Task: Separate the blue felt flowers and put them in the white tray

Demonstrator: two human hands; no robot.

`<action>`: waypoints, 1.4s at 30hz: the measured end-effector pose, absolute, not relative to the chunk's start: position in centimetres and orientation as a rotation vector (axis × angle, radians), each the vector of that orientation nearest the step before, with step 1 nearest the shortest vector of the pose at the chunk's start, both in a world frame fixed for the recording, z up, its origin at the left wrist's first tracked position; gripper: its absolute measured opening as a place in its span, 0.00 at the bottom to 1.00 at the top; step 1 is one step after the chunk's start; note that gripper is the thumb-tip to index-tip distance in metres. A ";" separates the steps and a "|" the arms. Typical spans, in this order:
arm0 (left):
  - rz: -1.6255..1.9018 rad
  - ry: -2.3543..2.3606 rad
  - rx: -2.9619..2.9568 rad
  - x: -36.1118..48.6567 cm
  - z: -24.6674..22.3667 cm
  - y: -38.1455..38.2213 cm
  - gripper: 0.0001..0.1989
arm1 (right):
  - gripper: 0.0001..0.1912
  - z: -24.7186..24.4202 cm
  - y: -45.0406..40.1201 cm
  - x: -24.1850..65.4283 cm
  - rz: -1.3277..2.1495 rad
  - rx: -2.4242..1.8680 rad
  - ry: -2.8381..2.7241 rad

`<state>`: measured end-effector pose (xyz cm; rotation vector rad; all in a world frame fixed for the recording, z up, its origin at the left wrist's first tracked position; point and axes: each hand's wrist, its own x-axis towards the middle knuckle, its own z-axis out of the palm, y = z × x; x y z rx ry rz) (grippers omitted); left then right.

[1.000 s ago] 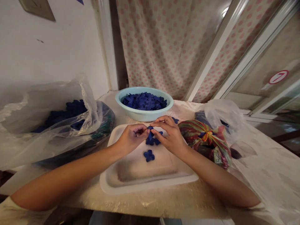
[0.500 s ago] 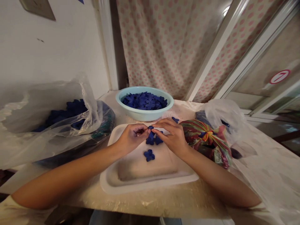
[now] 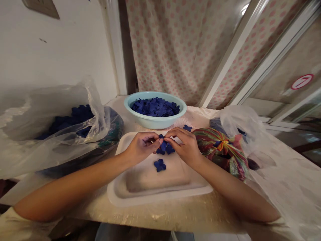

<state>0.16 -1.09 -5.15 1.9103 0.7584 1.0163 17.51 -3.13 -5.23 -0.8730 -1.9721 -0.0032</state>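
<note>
Between my fingertips, over the far part of a white tray (image 3: pixel 160 198), is a small dark blue fabric flower (image 3: pixel 161 136). My left hand (image 3: pixel 144 144) pinches it from the left with thumb and forefinger. From the other side, my right hand (image 3: pixel 185 143) closes thumb and fingers on it. Just beneath my hands lie more blue flowers (image 3: pixel 170 149), partly hidden by the fingers. One flat flower with rounded petals (image 3: pixel 159 165) rests by itself nearer the tray's middle.
Behind the tray stands a light blue basin (image 3: pixel 155 123) heaped with blue flowers. A clear plastic bag (image 3: pixel 100 132) with more flowers is at left. At right sit a tied colourful cloth bundle (image 3: pixel 220 142) and another plastic bag (image 3: pixel 240 120). A loose flower (image 3: pixel 187 128) lies behind my right hand.
My right fingers have bent slightly and shifted around the flower held between both hands. The rest of the scene looks the same apart from a small camera shift.
</note>
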 end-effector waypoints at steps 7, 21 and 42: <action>0.965 0.712 1.791 -0.1 -4.8 -1.1 0.17 | 0.03 -4.4 -3.7 17.1 -0.021 -0.919 -2.139; 1.267 0.868 1.421 0.0 -5.5 0.4 0.13 | 0.05 -4.7 -3.9 17.0 0.082 -0.756 -2.238; 1.145 0.709 2.161 -0.2 -5.2 -1.3 0.15 | 0.03 -5.5 -3.1 17.5 0.032 -0.757 -1.896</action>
